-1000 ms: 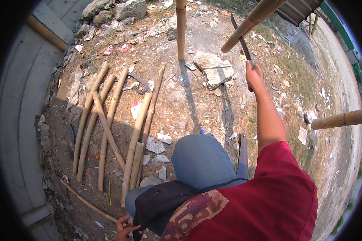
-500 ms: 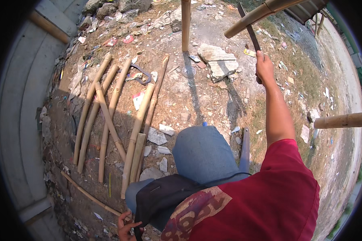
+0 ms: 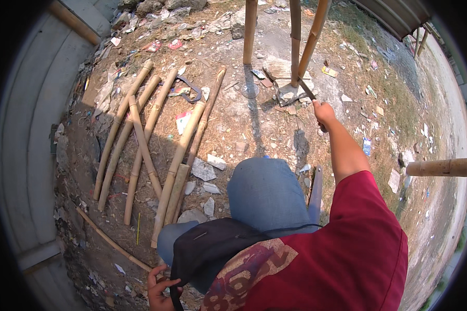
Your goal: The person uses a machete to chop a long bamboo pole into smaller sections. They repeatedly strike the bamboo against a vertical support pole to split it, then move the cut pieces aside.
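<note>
In my right hand (image 3: pixel 324 115) is the handle of a machete (image 3: pixel 307 89), its dark blade pointing up and left. The blade meets the lower end of an upright bamboo piece (image 3: pixel 295 46) and a slanting bamboo piece (image 3: pixel 314 39). They spread upward in a narrow V over a pale broken slab (image 3: pixel 279 67); whether they are joined at the bottom I cannot tell. Their upper ends are out of view. Low at the left, my left hand (image 3: pixel 161 291) has bent fingers closed on the edge of a black bag (image 3: pixel 205 246) at my lap.
Several cut bamboo poles (image 3: pixel 148 129) lie on the littered ground to the left, near a dark curved frame (image 3: pixel 192 92). A saw blade (image 3: pixel 315 194) is beside my knee. One bamboo post (image 3: pixel 249 31) stands ahead; another bamboo end (image 3: pixel 436 167) juts in from the right. A grey wall (image 3: pixel 28 140) bounds the left.
My right hand and the machete have come down and left. The bamboo, earlier a slanting pole at upper right, now shows as two steeper pieces reaching down to the slab. My left hand stays put.
</note>
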### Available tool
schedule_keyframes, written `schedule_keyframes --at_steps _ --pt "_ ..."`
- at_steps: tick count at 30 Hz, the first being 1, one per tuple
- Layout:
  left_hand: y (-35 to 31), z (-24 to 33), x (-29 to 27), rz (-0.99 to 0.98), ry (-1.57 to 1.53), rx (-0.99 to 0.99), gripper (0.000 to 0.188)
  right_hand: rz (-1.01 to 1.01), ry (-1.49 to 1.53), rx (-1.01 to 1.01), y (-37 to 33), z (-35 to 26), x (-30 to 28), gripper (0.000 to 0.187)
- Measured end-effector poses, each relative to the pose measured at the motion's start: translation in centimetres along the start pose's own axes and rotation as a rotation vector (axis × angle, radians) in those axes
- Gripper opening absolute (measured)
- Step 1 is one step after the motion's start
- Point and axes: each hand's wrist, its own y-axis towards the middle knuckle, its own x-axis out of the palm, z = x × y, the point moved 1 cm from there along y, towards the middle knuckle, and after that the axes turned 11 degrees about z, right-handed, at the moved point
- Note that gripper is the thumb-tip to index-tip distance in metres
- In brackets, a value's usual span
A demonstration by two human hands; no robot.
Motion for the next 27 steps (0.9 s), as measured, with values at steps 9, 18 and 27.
schedule_keyframes --at_steps 9,18,27 --pt "1.2 -3.2 -1.1 -0.075 -0.085 0.059 0.015 0.055 0.176 0.068 -2.1 -1.8 -5.4 0.052" --pt "4.6 -4.3 -4.1 -0.17 -0.16 0.087 0.022 -0.169 -0.014 0.209 -7.4 5.9 -5.2 0.059" --pt "1.8 3.0 -10.9 -0.418 -0.185 -0.166 0.028 -0.325 -0.234 0.414 -19.8 6.5 -8.0 0.064"
